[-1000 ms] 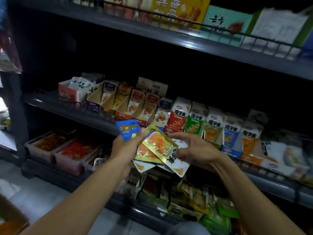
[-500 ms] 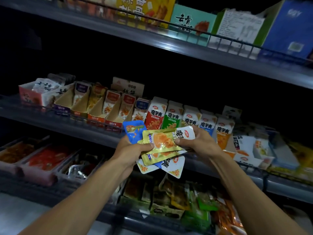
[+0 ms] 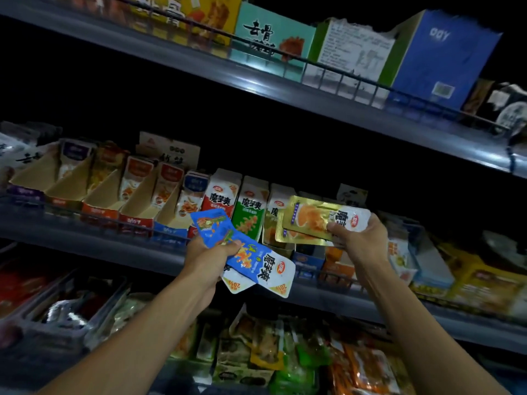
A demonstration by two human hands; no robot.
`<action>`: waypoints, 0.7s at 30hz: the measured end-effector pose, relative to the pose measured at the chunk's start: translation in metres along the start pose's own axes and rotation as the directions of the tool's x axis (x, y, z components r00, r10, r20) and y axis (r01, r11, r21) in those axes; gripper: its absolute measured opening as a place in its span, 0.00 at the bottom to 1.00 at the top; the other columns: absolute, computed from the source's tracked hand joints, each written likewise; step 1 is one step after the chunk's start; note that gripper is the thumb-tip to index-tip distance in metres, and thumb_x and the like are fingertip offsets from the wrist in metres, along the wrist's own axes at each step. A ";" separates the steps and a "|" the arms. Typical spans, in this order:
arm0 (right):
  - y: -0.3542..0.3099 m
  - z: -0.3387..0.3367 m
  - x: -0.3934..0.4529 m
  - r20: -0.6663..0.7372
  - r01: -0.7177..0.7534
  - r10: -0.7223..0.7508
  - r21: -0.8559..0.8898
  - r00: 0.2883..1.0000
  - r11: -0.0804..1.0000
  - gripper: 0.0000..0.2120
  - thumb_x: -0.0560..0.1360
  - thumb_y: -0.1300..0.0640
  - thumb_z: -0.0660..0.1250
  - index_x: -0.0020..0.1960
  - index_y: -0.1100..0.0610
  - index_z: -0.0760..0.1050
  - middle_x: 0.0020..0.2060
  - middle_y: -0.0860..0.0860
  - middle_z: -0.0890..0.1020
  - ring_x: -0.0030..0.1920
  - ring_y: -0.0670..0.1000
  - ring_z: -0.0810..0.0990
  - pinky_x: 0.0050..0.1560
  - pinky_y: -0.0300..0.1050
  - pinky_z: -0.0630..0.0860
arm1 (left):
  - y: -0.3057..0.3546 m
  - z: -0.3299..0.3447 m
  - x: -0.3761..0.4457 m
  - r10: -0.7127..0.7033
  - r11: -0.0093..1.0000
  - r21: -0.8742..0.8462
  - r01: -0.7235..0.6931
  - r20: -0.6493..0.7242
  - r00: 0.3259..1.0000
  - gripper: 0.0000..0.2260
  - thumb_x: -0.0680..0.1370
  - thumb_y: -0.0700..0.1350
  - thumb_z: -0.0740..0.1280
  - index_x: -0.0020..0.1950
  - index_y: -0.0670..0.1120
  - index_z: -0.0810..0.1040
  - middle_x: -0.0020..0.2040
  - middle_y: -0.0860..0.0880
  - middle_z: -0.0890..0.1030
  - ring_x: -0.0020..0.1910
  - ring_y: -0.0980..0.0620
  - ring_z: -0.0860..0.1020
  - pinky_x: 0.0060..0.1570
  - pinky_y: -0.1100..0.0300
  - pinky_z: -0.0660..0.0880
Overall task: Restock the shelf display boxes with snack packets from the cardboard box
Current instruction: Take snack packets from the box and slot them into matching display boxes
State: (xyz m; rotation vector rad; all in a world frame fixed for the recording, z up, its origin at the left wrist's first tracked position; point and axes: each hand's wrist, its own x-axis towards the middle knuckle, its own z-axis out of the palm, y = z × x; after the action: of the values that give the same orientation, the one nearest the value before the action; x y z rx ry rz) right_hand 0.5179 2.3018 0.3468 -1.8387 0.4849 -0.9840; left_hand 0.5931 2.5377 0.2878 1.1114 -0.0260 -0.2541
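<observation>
While the right hand [image 3: 360,238] pinches gold packets [image 3: 310,223], the left hand [image 3: 208,255] grips blue packets [image 3: 245,252]; previously bunched together, they're now apart.

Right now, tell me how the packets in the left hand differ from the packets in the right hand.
Colour: the left hand holds blue packets; the right hand holds gold packets.
Pose: the blue packets fan out slanting down to the right; the gold packets lie nearly level, stacked.
Height: the gold packets are raised in front of the display boxes; the blue packets sit lower.
Shared: both have white ends with a red logo.
</observation>
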 end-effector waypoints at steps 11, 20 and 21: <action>0.004 0.044 0.051 0.349 0.330 -0.175 -0.457 0.921 0.826 0.21 0.69 0.56 0.78 0.54 0.55 0.70 0.45 0.49 0.77 0.44 0.50 0.78 0.31 0.31 0.72 | 0.003 0.018 0.018 0.017 1.000 0.024 -0.016 -0.055 0.998 0.07 0.76 0.34 0.71 0.49 0.44 0.78 0.44 0.44 0.84 0.38 0.45 0.83 0.36 0.55 0.79; 0.003 0.072 0.073 0.669 0.463 0.038 -0.552 0.742 0.694 0.15 0.74 0.60 0.74 0.57 0.60 0.74 0.48 0.56 0.82 0.47 0.57 0.81 0.45 0.53 0.81 | 0.003 0.010 0.023 0.023 1.000 0.020 -0.022 -0.065 0.998 0.09 0.76 0.34 0.71 0.52 0.45 0.78 0.48 0.43 0.84 0.46 0.40 0.83 0.53 0.41 0.78; 0.004 0.073 0.074 0.663 0.460 0.036 -0.555 0.748 0.693 0.19 0.73 0.58 0.74 0.60 0.61 0.73 0.51 0.58 0.81 0.47 0.57 0.81 0.46 0.55 0.81 | 0.002 0.009 0.024 0.021 1.000 0.017 -0.020 -0.069 0.997 0.09 0.76 0.34 0.71 0.53 0.44 0.78 0.47 0.43 0.85 0.45 0.41 0.83 0.53 0.41 0.78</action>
State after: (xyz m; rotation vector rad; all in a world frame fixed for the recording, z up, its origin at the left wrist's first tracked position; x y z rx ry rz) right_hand 0.6210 2.2904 0.3583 -2.8293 0.1942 -0.2312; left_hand 0.6154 2.5254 0.2912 1.1345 0.0222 -0.1971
